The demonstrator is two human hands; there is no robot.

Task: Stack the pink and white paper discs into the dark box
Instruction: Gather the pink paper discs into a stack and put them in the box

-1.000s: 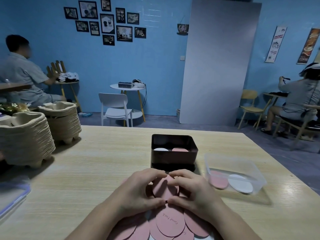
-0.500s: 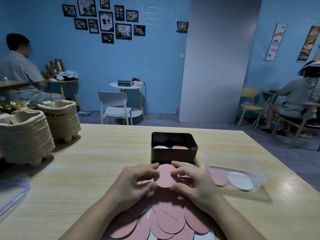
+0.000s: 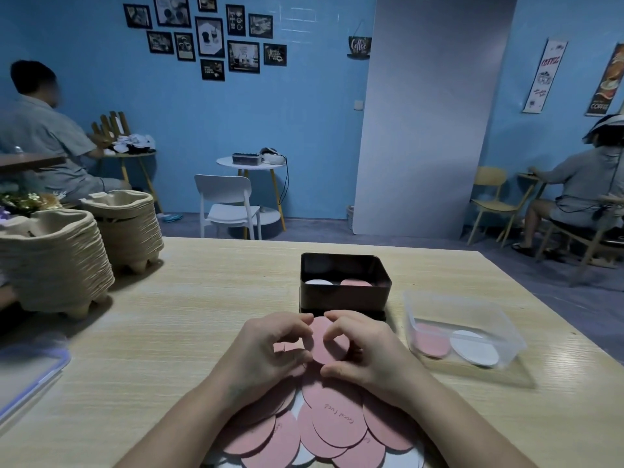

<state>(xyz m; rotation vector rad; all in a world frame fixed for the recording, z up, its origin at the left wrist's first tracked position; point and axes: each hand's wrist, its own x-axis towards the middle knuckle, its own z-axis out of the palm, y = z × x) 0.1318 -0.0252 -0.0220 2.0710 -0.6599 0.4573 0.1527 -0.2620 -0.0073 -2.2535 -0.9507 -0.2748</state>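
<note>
At the near edge of the table (image 3: 169, 332), a pile of pink discs (image 3: 337, 423) fans out in overlapping layers, and one of them bears handwriting. Just beyond the pile the two hands meet. The left hand (image 3: 266, 352) and the right hand (image 3: 368, 352) each pinch the rim of a lone pink disc (image 3: 326, 344) between curled fingers and thumb, its flat face turned up toward the person. Right behind the fingertips sits the dark box (image 3: 344, 298), open side up, its long axis running left to right across the table. Inside lie a white disc (image 3: 318, 282) on the left and a stored pink disc (image 3: 356, 283) on the right, side by side. To the right of the box stands a clear tub (image 3: 472, 309) with a pink circle (image 3: 432, 339) and a white circle (image 3: 474, 347) flat on its floor. Far left stand two stacks of pulp trays (image 3: 54, 258).
</note>
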